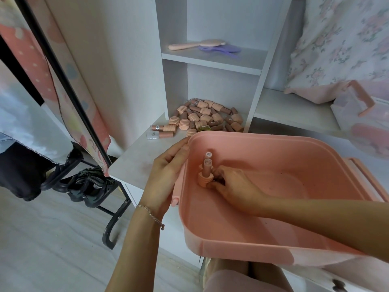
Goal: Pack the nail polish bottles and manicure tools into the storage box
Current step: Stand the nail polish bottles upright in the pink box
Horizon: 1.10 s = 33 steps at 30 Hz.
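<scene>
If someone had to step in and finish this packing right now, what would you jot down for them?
Left hand: grip on the near-left rim of the pink storage box, steadying it.
Right hand: inside the box, grip on a bottle standing in the left corner, cap down; a second bottle stands just behind.
Done: about two bottles are in.
Left: the pile of bottles on the shelf floor behind the box. No manicure tools can be made out.

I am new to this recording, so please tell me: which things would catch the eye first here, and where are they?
The big pink storage box fills the lower right; inside it the right hand sets bottles upside down in its left corner, while the left hand holds the rim. Behind it, a pile of nail polish bottles lies on the white shelf.
</scene>
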Each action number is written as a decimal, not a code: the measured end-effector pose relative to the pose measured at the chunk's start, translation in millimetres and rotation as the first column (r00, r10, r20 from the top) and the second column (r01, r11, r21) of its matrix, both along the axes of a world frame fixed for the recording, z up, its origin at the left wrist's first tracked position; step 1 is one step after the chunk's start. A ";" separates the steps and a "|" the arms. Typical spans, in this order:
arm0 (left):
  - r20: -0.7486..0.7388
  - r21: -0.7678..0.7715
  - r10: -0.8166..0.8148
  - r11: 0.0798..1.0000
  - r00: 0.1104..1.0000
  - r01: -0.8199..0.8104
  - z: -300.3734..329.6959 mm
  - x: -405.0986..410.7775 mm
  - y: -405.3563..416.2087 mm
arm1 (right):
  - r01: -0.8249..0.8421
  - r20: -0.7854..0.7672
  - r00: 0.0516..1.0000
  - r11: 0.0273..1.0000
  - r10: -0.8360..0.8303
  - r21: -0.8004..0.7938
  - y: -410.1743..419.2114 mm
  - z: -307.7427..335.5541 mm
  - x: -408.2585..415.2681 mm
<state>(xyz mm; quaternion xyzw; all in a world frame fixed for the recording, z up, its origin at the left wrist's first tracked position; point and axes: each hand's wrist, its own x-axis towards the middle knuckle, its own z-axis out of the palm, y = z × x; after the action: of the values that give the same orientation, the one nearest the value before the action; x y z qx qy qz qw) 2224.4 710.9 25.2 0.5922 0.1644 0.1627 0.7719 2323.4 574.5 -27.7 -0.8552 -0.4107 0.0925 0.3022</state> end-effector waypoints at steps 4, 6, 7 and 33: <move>-0.004 0.015 0.001 1.000 1.000 -0.001 0.1 -0.1 0.4 | 0.010 0.006 1.000 1.000 -0.010 -0.017 0.8 0.4 0.5; -0.010 0.024 0.003 1.000 1.000 -0.003 0.1 -0.1 0.4 | 0.020 0.009 1.000 1.000 -0.019 -0.022 0.7 0.1 0.9; -0.012 0.028 0.005 1.000 1.000 -0.004 0.0 -0.2 0.3 | 0.024 0.012 1.000 0.999 -0.024 -0.026 0.7 0.1 1.0; 0.039 0.299 0.085 0.950 0.996 -0.093 0.2 8.6 15.1 | 0.042 0.279 0.955 0.976 -0.102 0.215 -4.8 94.2 17.4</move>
<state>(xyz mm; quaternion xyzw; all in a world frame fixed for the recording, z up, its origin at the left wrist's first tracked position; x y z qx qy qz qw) 2233.0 726.0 25.4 0.6925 0.1543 0.2279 0.6669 2340.7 569.7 66.5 -0.8380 -0.4261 -0.0874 0.3295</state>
